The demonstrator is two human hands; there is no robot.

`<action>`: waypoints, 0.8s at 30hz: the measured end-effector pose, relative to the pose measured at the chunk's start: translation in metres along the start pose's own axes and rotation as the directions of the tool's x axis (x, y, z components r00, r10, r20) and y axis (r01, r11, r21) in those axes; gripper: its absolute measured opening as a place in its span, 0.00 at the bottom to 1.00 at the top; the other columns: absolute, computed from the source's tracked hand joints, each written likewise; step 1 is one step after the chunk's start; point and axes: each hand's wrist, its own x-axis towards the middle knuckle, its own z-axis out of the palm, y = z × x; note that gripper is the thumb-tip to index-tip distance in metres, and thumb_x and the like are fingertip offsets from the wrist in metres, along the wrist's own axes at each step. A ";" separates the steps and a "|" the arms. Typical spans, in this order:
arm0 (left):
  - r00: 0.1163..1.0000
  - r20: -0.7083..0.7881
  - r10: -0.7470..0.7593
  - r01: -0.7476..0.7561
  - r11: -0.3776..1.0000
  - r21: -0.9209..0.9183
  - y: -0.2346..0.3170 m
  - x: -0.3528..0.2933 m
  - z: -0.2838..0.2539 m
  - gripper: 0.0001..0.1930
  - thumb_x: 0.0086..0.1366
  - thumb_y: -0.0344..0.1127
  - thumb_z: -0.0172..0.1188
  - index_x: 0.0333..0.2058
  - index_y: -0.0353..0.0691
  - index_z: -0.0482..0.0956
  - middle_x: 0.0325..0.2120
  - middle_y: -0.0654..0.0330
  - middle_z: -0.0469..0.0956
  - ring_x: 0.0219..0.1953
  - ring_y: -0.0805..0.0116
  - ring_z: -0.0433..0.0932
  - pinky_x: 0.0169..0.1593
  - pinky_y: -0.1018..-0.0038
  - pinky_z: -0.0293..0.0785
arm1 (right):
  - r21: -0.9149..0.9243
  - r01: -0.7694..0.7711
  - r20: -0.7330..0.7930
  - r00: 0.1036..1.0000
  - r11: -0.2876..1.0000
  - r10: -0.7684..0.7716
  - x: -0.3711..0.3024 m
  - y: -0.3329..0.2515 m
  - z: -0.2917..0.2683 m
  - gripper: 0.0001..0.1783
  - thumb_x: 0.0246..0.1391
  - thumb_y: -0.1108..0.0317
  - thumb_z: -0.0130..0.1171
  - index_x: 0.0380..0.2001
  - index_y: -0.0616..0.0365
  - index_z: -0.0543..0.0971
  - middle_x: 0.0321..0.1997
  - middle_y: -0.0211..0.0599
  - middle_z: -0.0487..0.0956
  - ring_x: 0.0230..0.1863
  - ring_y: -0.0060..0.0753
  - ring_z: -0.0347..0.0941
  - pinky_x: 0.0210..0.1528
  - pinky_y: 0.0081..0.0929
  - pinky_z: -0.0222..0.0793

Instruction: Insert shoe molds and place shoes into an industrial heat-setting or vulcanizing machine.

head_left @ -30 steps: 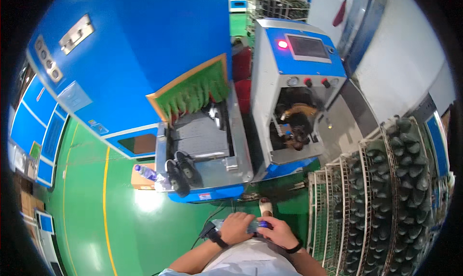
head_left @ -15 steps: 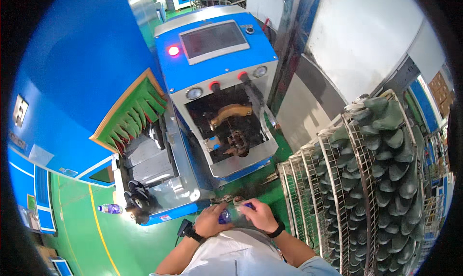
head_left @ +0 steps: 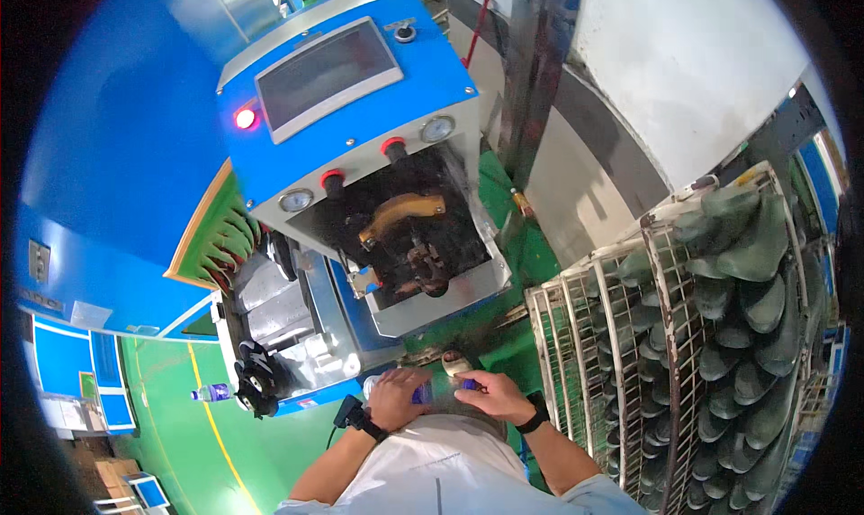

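My left hand (head_left: 399,400) is wrapped over a clear plastic bottle with a purple label (head_left: 422,393), held on its side at my waist. The bottle's clear end shows left of the fingers. My right hand (head_left: 499,396) pinches a small blue-purple cap (head_left: 469,384) at the bottle's right end. Whether the cap sits on the neck or is apart from it, I cannot tell. Past my hands stands a blue and grey machine (head_left: 355,159) with a dark screen, a lit red lamp, two gauges and a curved tan part in its open front.
At right, a wire rack (head_left: 585,335) holds many dark green shoe-shaped pieces (head_left: 751,335). Left of the machine is a conveyor (head_left: 274,312) under green strip curtains (head_left: 220,245); a black sandal-like shoe (head_left: 256,371) sits at its end. Another purple-labelled bottle (head_left: 211,393) is farther left.
My view has shifted, and the machine looks larger and farther left. Both hands stay at the bottle; more of the bottle's left end now shows beyond my left hand.
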 end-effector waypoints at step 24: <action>0.746 0.138 -0.652 0.662 0.702 -0.262 -0.086 -0.081 0.044 0.15 0.63 0.40 0.60 0.44 0.37 0.83 0.41 0.48 0.83 0.44 0.51 0.83 0.48 0.63 0.78 | 0.137 -0.651 -0.789 0.384 0.746 0.480 0.066 0.224 -0.084 0.25 0.48 0.57 0.64 0.46 0.63 0.80 0.44 0.55 0.82 0.49 0.56 0.78 0.53 0.45 0.73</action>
